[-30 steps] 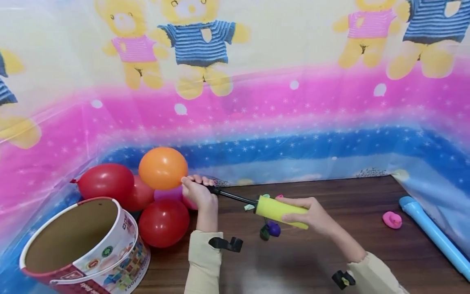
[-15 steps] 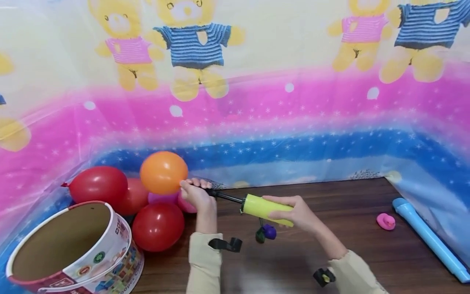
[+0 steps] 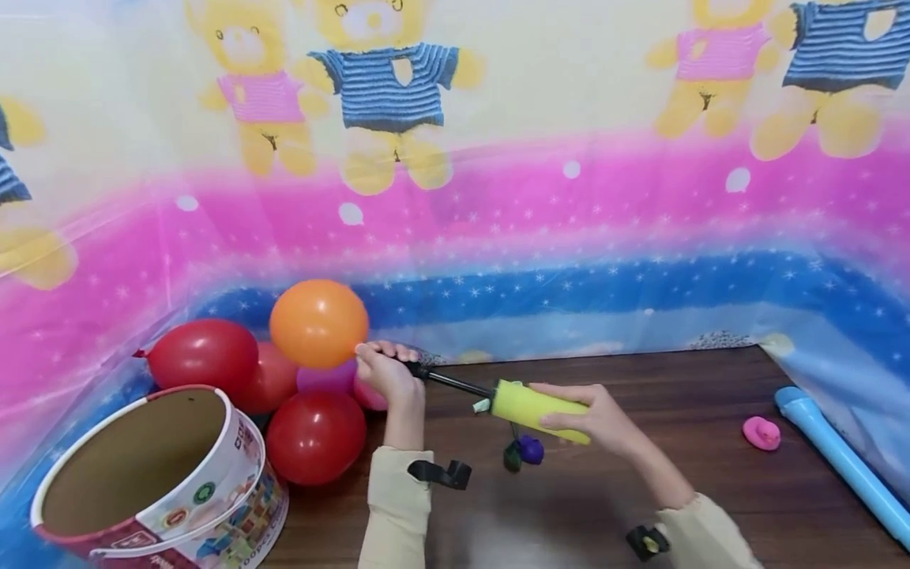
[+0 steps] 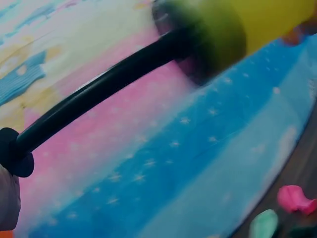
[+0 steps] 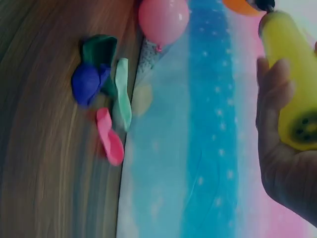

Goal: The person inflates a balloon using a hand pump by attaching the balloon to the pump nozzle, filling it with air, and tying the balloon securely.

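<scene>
A hand balloon pump with a yellow-green barrel [image 3: 522, 405] and a black rod [image 3: 460, 383] spans between my hands. My left hand [image 3: 392, 379] grips its black end, right against an inflated orange balloon [image 3: 318, 322]; the balloon's neck is hidden by the fingers. Around the barrel's other end curls my right hand [image 3: 597, 415], thumb and fingers on opposite sides. In the left wrist view a length of the black rod [image 4: 99, 94] shows outside the blurred barrel. The right wrist view has the right hand [image 5: 277, 129] holding the barrel from below.
Inflated balloons, including a red balloon [image 3: 316, 437], cluster behind a printed bucket [image 3: 245, 438] at left. Several limp balloons, among them a pink balloon [image 5: 110, 138] and a blue balloon [image 5: 85, 83], lie on the wooden table. A pink rubber duck [image 3: 761, 433] and blue toy microphone [image 3: 842, 462] are at right.
The barrel has slid toward my left hand and then back out, so the rod shortened and lengthened again. The orange balloon looks slightly larger. The head view shifted a little.
</scene>
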A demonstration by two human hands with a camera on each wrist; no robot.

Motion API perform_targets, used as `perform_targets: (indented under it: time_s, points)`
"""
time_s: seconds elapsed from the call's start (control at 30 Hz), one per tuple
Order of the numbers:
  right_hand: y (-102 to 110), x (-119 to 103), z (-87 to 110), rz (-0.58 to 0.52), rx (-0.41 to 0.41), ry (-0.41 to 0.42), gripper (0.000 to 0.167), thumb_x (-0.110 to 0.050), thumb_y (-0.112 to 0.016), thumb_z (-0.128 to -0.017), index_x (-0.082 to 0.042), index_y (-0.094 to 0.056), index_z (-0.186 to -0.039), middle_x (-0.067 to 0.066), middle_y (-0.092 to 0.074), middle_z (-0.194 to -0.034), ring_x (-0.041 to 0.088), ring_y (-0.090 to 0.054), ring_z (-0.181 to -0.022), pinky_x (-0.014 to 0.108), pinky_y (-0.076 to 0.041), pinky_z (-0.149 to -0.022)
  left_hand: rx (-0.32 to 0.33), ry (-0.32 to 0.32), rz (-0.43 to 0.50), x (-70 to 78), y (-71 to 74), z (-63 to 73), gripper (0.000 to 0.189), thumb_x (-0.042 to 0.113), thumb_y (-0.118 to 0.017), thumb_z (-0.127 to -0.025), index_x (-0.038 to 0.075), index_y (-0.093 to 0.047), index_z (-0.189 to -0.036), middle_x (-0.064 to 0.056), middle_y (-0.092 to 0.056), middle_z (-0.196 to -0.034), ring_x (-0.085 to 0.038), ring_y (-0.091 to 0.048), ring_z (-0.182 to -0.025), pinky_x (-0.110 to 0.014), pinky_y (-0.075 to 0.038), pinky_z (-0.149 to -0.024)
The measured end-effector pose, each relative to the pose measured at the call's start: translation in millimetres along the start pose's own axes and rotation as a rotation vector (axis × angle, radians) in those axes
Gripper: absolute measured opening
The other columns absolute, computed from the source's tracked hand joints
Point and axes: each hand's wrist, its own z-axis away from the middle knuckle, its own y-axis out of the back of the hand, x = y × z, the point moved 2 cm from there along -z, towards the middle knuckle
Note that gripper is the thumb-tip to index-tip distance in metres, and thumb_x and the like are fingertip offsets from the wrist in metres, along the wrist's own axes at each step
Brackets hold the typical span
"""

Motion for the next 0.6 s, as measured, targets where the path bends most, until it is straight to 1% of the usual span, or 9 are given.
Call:
perform_targets:
  time_s: [0.1, 0.13, 0.2, 0.27, 0.33, 0.43, 0.53, 0.57, 0.6]
  points:
    - [-17.6, -3.6, -12.5, 0.014, 0.037, 0.018, 0.057, -0.029, -0.074, -0.086, -0.013, -0.056, -0.137, 0.026, -0.064, -0.112, 0.017, -0.063, -0.071, 0.031, -0.057, -0.057, -0.019, 0.038, -0.028, -12.7, 1.7, 14.8, 0.041, 0.032, -0.029, -0.108, 0.014, -0.036, -0.071, 0.006, -0.037, -0.052, -0.007, -0.039, -0.038, -0.019, -0.037, -0.039]
    - [-22.5, -4.8, -17.3, 0.010, 0.048, 0.025, 0.056, -0.030, -0.075, -0.086, -0.014, -0.056, -0.137, 0.025, -0.065, -0.112, 0.019, -0.063, -0.073, 0.031, -0.057, -0.058, -0.034, 0.045, -0.030, -17.1, 0.5, 18.4, 0.041, 0.032, -0.029, -0.108, 0.014, -0.036, -0.072, 0.006, -0.037, -0.052, -0.008, -0.039, -0.038, -0.019, -0.037, -0.040]
    - [-27.6, -3.0, -21.8, -0.008, 0.068, 0.020, 0.055, -0.028, -0.075, -0.086, -0.016, -0.057, -0.137, 0.023, -0.065, -0.113, 0.021, -0.064, -0.075, 0.031, -0.057, -0.060, -0.065, 0.042, -0.038, -23.9, 0.0, 24.4, 0.040, 0.031, -0.029, -0.108, 0.014, -0.035, -0.072, 0.005, -0.038, -0.053, -0.008, -0.039, -0.039, -0.020, -0.038, -0.040]
    - [-27.0, 4.4, -19.4, -0.012, 0.060, 0.020, 0.055, -0.026, -0.073, -0.088, -0.015, -0.055, -0.139, 0.025, -0.063, -0.117, 0.023, -0.065, -0.078, 0.032, -0.058, -0.061, -0.096, 0.018, -0.065, -27.3, 1.0, 27.5, 0.040, 0.030, -0.029, -0.108, 0.015, -0.035, -0.072, 0.005, -0.038, -0.054, -0.008, -0.039, -0.039, -0.020, -0.038, -0.041]
    - [-21.1, 15.6, -11.8, -0.022, 0.034, 0.002, 0.055, -0.025, -0.070, -0.090, -0.015, -0.052, -0.141, 0.027, -0.059, -0.118, 0.025, -0.065, -0.081, 0.032, -0.058, -0.062, -0.127, 0.000, -0.094, -28.5, 3.8, 25.4, 0.040, 0.028, -0.029, -0.108, 0.014, -0.035, -0.071, 0.005, -0.039, -0.052, -0.009, -0.041, -0.038, -0.023, -0.041, -0.042]
    - [-5.7, 32.9, 1.4, -0.007, 0.018, -0.002, 0.056, -0.024, -0.067, -0.092, -0.011, -0.048, -0.144, 0.029, -0.057, -0.118, 0.022, -0.063, -0.083, 0.033, -0.058, -0.063, -0.112, -0.035, -0.123, -21.0, 8.3, 12.8, 0.041, 0.024, -0.028, -0.108, 0.014, -0.035, -0.069, 0.004, -0.038, -0.051, -0.009, -0.042, -0.037, -0.025, -0.046, -0.044]
    - [13.4, 50.0, 12.3, 0.041, 0.062, -0.047, 0.058, -0.025, -0.067, -0.092, -0.011, -0.047, -0.144, 0.028, -0.060, -0.118, 0.019, -0.060, -0.081, 0.032, -0.056, -0.063, -0.085, -0.065, -0.136, -9.5, 14.8, -0.7, 0.042, 0.022, -0.027, -0.108, 0.013, -0.035, -0.068, 0.004, -0.037, -0.050, -0.009, -0.042, -0.037, -0.025, -0.048, -0.045]
    - [21.2, 55.6, 14.7, 0.069, 0.088, -0.070, 0.059, -0.025, -0.067, -0.092, -0.010, -0.046, -0.145, 0.026, -0.060, -0.116, 0.018, -0.060, -0.080, 0.032, -0.055, -0.063, -0.086, -0.071, -0.129, -6.7, 15.8, -3.7, 0.042, 0.021, -0.027, -0.108, 0.013, -0.034, -0.068, 0.004, -0.037, -0.051, -0.008, -0.041, -0.037, -0.025, -0.048, -0.044]
    - [28.7, 61.3, 16.1, 0.100, 0.115, -0.100, 0.060, -0.027, -0.067, -0.092, -0.011, -0.045, -0.145, 0.025, -0.060, -0.114, 0.018, -0.058, -0.079, 0.032, -0.054, -0.063, -0.101, -0.071, -0.131, -5.1, 16.9, -5.2, 0.043, 0.021, -0.026, -0.108, 0.012, -0.034, -0.067, 0.003, -0.037, -0.051, -0.009, -0.041, -0.037, -0.025, -0.048, -0.044]
